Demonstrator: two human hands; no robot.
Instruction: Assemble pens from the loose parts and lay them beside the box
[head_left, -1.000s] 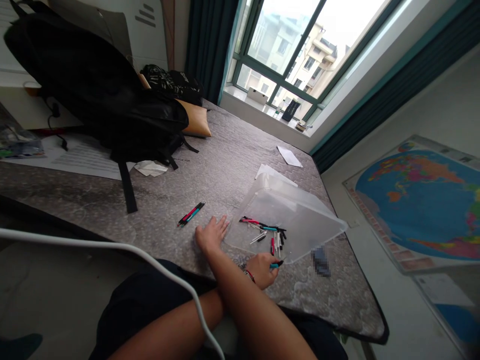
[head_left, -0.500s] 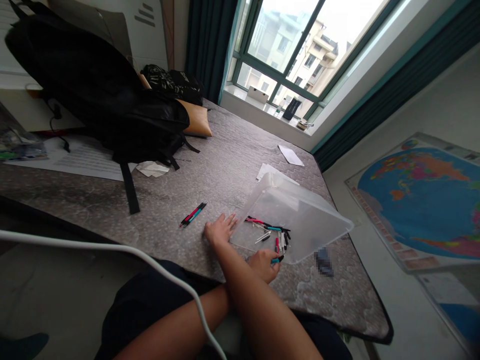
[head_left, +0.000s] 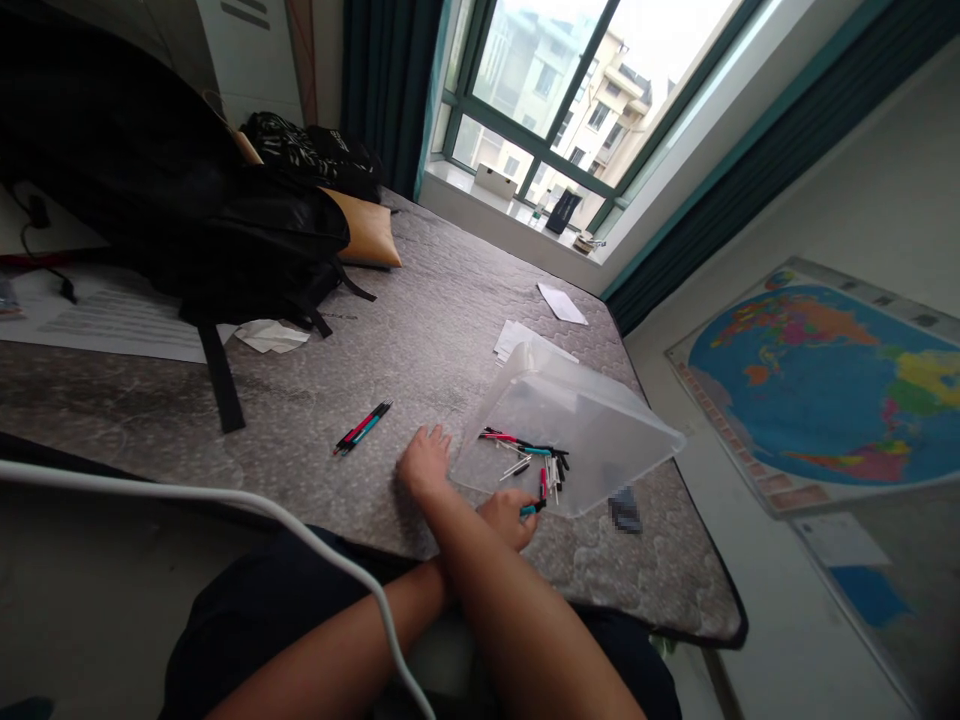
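My arms are crossed. My right hand (head_left: 424, 465) rests flat, fingers spread, on the grey mattress (head_left: 420, 340), just left of a clear plastic bin (head_left: 592, 430) lying tilted. My left hand (head_left: 510, 515) sits at the bin's near corner, closed on a teal and black pen (head_left: 532, 508). Several pens and pen parts (head_left: 536, 462), red, teal, black and white, lie inside the bin. A red pen and a teal pen (head_left: 362, 427) lie side by side on the mattress to the left of my right hand.
A black backpack (head_left: 187, 200) with a trailing strap fills the far left, next to a tan cushion (head_left: 367, 230). Papers (head_left: 559, 302) lie beyond the bin. A white cable (head_left: 225, 500) crosses in front. A world map (head_left: 817, 380) lies on the floor at right.
The view has shifted so everything sits a little further left. My right hand drew slightly back from the bin's edge. My left hand still grips the teal pen at the bin's corner.
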